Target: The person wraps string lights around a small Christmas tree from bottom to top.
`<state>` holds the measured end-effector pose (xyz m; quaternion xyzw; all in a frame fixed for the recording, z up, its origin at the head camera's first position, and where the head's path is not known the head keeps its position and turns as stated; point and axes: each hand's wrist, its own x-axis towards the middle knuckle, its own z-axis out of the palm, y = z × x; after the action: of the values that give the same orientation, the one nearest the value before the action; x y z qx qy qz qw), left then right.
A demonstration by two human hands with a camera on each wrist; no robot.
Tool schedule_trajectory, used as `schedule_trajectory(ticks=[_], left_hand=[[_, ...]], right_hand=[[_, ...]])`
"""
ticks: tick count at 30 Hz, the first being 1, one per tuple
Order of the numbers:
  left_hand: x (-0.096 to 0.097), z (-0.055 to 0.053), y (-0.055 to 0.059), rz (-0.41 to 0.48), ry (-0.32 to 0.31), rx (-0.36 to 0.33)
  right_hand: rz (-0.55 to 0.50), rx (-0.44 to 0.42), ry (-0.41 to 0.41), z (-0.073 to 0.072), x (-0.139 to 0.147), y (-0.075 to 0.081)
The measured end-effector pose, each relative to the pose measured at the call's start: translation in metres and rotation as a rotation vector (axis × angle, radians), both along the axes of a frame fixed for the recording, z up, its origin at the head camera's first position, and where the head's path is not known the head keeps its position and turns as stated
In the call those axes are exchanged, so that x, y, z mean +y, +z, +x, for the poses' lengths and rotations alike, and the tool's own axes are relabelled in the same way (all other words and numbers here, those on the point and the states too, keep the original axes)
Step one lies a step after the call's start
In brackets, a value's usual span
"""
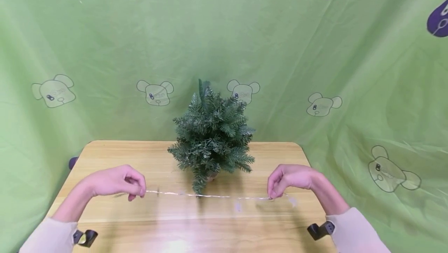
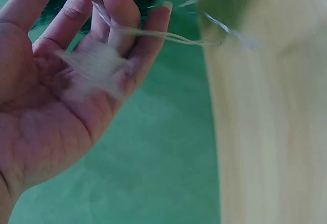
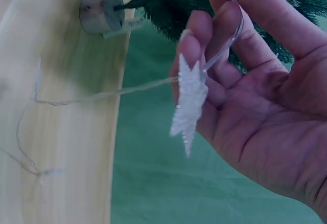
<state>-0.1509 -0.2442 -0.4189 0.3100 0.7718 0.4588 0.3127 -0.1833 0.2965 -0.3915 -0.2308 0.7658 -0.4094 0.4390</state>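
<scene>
- One wooden table: supports the work.
- Artificial tree: upright on it, no decoration seen.
- Left hand and right hand: fingers curled, each pinching the star string.
- Star string: stretched between hands, before the tree; placing judged not begun, all remaining.
- White star: dangling beside right fingers.

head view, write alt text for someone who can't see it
A person's left hand and right hand hold a thin, shiny string stretched almost straight between them, in front of a small green tree. The tree stands on a light wooden table, with green cloth printed with cartoon animal faces behind it.
</scene>
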Motion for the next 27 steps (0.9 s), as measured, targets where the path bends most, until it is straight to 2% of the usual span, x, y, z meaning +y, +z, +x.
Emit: schedule_trajectory(ticks=[7,10,14,18,22,24,27], left_hand=[[-0.011,-0.006,0.039,-0.023,0.034,0.086],[-0.014,-0.009,0.055,-0.06,0.062,0.133],[-0.015,-0.015,0.074,-0.088,0.079,0.184],[-0.014,-0.019,0.089,-0.058,0.079,0.193],[-0.015,-0.022,0.094,-0.049,0.086,0.195],[-0.015,-0.024,0.09,-0.058,0.092,0.173],[-0.016,-0.026,0.079,-0.083,0.102,0.127]], right_hand=[[0.04,-0.01,0.044,0.0,0.01,0.027],[0.051,-0.012,0.057,0.0,0.012,0.037],[0.042,-0.015,0.075,0.0,0.012,0.045],[0.013,-0.026,0.077,0.0,0.011,0.05],[-0.001,-0.025,0.073,0.001,0.01,0.052],[0.001,-0.016,0.07,0.002,0.009,0.052],[0.012,0.002,0.065,0.003,0.007,0.052]])
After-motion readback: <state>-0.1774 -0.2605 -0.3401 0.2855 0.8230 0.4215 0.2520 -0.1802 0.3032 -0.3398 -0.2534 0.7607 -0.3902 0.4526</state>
